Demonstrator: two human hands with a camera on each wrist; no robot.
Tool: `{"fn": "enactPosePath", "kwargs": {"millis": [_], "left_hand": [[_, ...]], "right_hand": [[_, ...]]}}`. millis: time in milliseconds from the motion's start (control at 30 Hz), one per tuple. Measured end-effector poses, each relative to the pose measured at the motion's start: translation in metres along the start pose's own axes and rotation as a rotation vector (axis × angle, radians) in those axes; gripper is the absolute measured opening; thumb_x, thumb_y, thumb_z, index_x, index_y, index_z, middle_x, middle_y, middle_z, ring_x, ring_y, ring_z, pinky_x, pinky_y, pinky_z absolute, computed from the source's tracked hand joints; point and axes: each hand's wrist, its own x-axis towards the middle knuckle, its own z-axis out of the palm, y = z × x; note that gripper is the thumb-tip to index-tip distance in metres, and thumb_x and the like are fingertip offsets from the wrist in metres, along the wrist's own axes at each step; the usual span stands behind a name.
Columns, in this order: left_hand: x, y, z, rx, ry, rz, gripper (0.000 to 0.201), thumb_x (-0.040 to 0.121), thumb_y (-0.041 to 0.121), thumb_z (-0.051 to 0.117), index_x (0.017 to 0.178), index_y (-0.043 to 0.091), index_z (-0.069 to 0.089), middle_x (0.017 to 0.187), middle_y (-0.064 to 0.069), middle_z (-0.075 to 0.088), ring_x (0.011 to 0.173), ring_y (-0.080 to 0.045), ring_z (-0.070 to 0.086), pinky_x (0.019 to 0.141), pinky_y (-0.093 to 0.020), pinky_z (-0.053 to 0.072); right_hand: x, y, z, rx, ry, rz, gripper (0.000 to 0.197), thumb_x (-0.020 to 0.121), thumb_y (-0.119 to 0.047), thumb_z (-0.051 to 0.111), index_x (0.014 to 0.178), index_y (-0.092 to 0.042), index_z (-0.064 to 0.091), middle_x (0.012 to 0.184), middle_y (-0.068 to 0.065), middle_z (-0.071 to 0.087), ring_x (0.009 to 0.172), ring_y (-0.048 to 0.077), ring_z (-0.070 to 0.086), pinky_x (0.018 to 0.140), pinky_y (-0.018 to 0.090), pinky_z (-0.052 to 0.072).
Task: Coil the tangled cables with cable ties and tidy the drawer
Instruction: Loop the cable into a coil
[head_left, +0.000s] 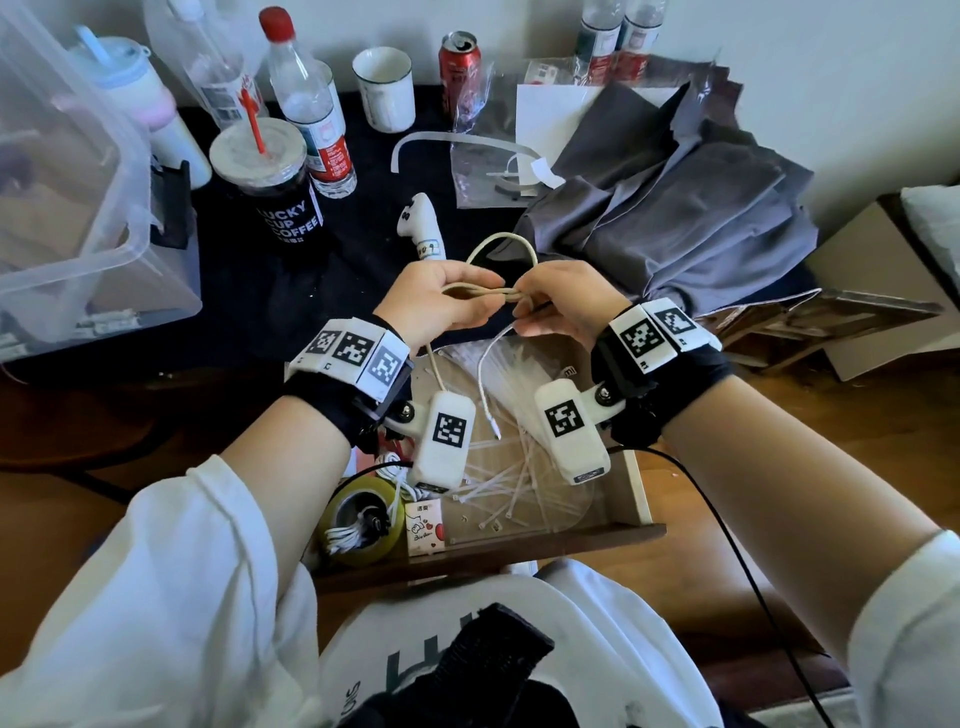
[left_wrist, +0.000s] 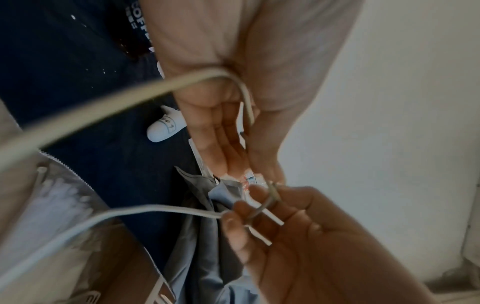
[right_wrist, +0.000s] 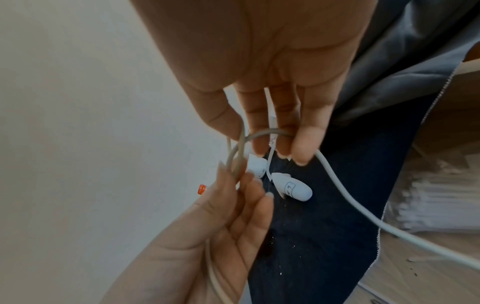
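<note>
Above the open drawer (head_left: 519, 543), both hands hold a beige cable (head_left: 480, 294). My left hand (head_left: 441, 306) pinches one end of the gathered strands. My right hand (head_left: 558, 306) grips the other end, and one loop (head_left: 501, 244) arches above both hands. Two loose ends hang toward the drawer; one carries a white connector (head_left: 497, 432). In the left wrist view the cable (left_wrist: 130, 96) runs across my left hand (left_wrist: 223, 139). My right hand (left_wrist: 272, 236) also holds a thin white strip (left_wrist: 272, 218), likely a cable tie. In the right wrist view the loop (right_wrist: 259, 133) passes round my right hand's fingers (right_wrist: 301, 144).
The drawer holds several loose cable ties (head_left: 498, 483), a tape roll (head_left: 363, 514), a bundled white cable (head_left: 348, 538) and a small packet (head_left: 426, 525). On the desk behind stand a clear box (head_left: 78, 208), a coffee cup (head_left: 265, 182), bottles, a mug (head_left: 384, 88), a can (head_left: 460, 67) and grey cloth (head_left: 675, 208).
</note>
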Motion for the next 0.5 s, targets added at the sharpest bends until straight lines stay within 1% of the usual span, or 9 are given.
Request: {"fn": "enactPosePath", "kwargs": {"millis": [33, 100, 167, 233, 300, 400, 433, 467, 500], "left_hand": [[0.0, 0.0, 0.0, 0.027, 0.015, -0.004, 0.012, 0.082, 0.004, 0.069, 0.091, 0.013, 0.067, 0.081, -0.003, 0.065, 0.073, -0.008, 0.064, 0.079, -0.024, 0.057], [0.0, 0.001, -0.001, 0.036, 0.066, 0.005, 0.008, 0.081, 0.008, 0.071, 0.085, 0.015, 0.067, 0.078, -0.002, 0.064, 0.071, -0.008, 0.062, 0.075, -0.024, 0.057], [-0.001, 0.003, 0.001, 0.017, 0.1, 0.005, 0.005, 0.085, 0.015, 0.069, 0.085, 0.02, 0.068, 0.081, -0.001, 0.063, 0.072, -0.008, 0.062, 0.067, -0.023, 0.056], [-0.001, 0.003, 0.004, -0.004, 0.116, 0.006, 0.006, 0.088, 0.019, 0.065, 0.085, 0.024, 0.067, 0.087, -0.001, 0.062, 0.078, -0.009, 0.061, 0.064, -0.024, 0.055], [0.0, 0.002, 0.008, -0.041, 0.124, 0.016, 0.011, 0.091, 0.018, 0.061, 0.084, 0.025, 0.066, 0.091, 0.003, 0.062, 0.086, -0.008, 0.059, 0.067, -0.024, 0.054], [0.005, 0.002, 0.008, -0.185, 0.117, 0.005, 0.018, 0.095, 0.018, 0.054, 0.081, 0.026, 0.061, 0.083, 0.021, 0.065, 0.091, 0.001, 0.055, 0.08, -0.026, 0.046], [0.006, 0.002, 0.005, -0.26, 0.106, -0.004, 0.017, 0.095, 0.021, 0.053, 0.08, 0.025, 0.059, 0.084, 0.021, 0.064, 0.093, 0.0, 0.053, 0.081, -0.026, 0.043], [0.008, 0.003, 0.0, -0.343, 0.089, -0.014, 0.012, 0.092, 0.026, 0.055, 0.08, 0.024, 0.057, 0.09, 0.017, 0.061, 0.096, -0.004, 0.051, 0.08, -0.026, 0.04], [0.009, 0.004, -0.006, -0.405, 0.077, -0.023, 0.009, 0.086, 0.03, 0.058, 0.081, 0.023, 0.056, 0.096, 0.011, 0.057, 0.1, -0.008, 0.048, 0.078, -0.025, 0.04]], "right_hand": [[0.001, 0.0, 0.0, 0.008, 0.008, -0.046, 0.02, 0.089, -0.003, 0.048, 0.069, -0.006, 0.053, 0.065, 0.01, 0.05, 0.057, 0.02, 0.051, 0.063, 0.026, 0.052], [0.002, 0.001, -0.001, 0.021, 0.005, -0.113, 0.019, 0.088, -0.001, 0.049, 0.069, -0.007, 0.052, 0.066, 0.01, 0.052, 0.058, 0.018, 0.052, 0.06, 0.023, 0.053], [0.002, 0.0, -0.002, 0.059, 0.0, -0.142, 0.022, 0.088, 0.002, 0.047, 0.069, -0.007, 0.052, 0.068, 0.011, 0.053, 0.058, 0.016, 0.054, 0.058, 0.021, 0.053], [0.002, -0.001, -0.003, 0.093, -0.01, -0.156, 0.025, 0.088, 0.007, 0.043, 0.069, -0.006, 0.053, 0.069, 0.012, 0.054, 0.056, 0.016, 0.055, 0.055, 0.02, 0.052], [0.003, -0.001, -0.002, 0.09, -0.004, -0.153, 0.028, 0.086, 0.01, 0.039, 0.067, -0.006, 0.051, 0.067, 0.012, 0.055, 0.052, 0.016, 0.055, 0.052, 0.02, 0.051], [0.012, 0.002, -0.005, 0.064, 0.095, -0.14, 0.034, 0.08, 0.018, 0.031, 0.061, -0.005, 0.048, 0.063, 0.012, 0.055, 0.044, 0.013, 0.055, 0.045, 0.019, 0.05], [0.015, 0.005, -0.009, 0.061, 0.136, -0.128, 0.037, 0.079, 0.02, 0.028, 0.06, -0.005, 0.046, 0.06, 0.012, 0.054, 0.043, 0.013, 0.054, 0.042, 0.018, 0.049], [0.019, 0.009, -0.014, 0.053, 0.174, -0.113, 0.039, 0.079, 0.022, 0.026, 0.059, -0.005, 0.044, 0.056, 0.011, 0.052, 0.041, 0.012, 0.053, 0.04, 0.017, 0.047], [0.021, 0.014, -0.019, 0.031, 0.202, -0.093, 0.039, 0.079, 0.022, 0.024, 0.059, -0.005, 0.043, 0.054, 0.011, 0.052, 0.039, 0.012, 0.053, 0.039, 0.018, 0.047]]}}
